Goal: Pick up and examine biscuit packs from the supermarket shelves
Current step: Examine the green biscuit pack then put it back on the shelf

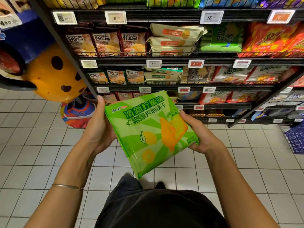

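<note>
1. Fingers (100,100) of the left hand (98,127) pinch the left edge of the green biscuit pack (148,134), with the thumb on its front and the rest hidden behind.
2. The right hand (199,137) grips the right edge in like manner, thumb lying on the face.
3. The pack is held tilted, printed side up, above the white tiled floor (32,145) and near the person's body.
4. Beyond it, the shelves (172,62) carry rows of other packs, with price tags (116,17) on the rails.
5. A thin bracelet (67,186) circles the left forearm.
</note>
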Motion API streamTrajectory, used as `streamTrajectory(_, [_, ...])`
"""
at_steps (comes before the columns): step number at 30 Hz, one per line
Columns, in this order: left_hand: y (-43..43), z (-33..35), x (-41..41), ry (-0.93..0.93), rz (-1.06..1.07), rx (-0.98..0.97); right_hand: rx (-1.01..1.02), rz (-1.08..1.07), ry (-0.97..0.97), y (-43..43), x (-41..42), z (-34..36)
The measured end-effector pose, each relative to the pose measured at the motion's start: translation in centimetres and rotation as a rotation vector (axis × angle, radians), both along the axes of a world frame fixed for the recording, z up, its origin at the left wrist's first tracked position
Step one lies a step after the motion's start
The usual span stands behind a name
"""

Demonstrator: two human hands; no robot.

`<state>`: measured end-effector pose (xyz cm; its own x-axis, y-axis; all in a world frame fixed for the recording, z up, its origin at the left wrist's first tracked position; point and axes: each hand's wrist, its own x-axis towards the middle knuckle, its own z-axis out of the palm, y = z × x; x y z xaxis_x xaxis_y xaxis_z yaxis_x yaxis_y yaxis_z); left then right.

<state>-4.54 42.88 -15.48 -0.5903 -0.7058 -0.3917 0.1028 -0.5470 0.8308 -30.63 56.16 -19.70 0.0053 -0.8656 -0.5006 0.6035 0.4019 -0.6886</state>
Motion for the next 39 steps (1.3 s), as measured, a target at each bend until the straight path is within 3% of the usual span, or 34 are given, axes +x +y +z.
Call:
streamTrajectory(8, [0.5,-0.2,-0.9,0.057,0.045,0.057,-0.01,0.025,0.136,0.1,-0.9,0.5])
streamTrajectory(13, [1.1,-1.1,-1.1,-0.096,0.046,-0.026,-0.021,0.129,0.212,0.5,-1.4,0.6])
streamTrajectory(19, [1.3,-1.3,-1.1,-0.123,0.108,-0.147,-0.103,0.341,0.55,0.9,-2.2,0.0])
streamTrajectory(23, [1.7,-1.2,-1.4,-0.123,0.089,-0.19,-0.101,0.211,0.668,0.6,-1.8,-0.9])
streamTrajectory(34, [2.5,-1.8,-1.4,-0.168,0.008,-0.255,-0.092,0.09,0.723,1.0,-2.3,-0.9])
streamTrajectory(39, [2.3,-1.2,-1.6,-0.197,0.111,-0.182,-0.036,0.073,0.591,1.0,-1.5,-0.2])
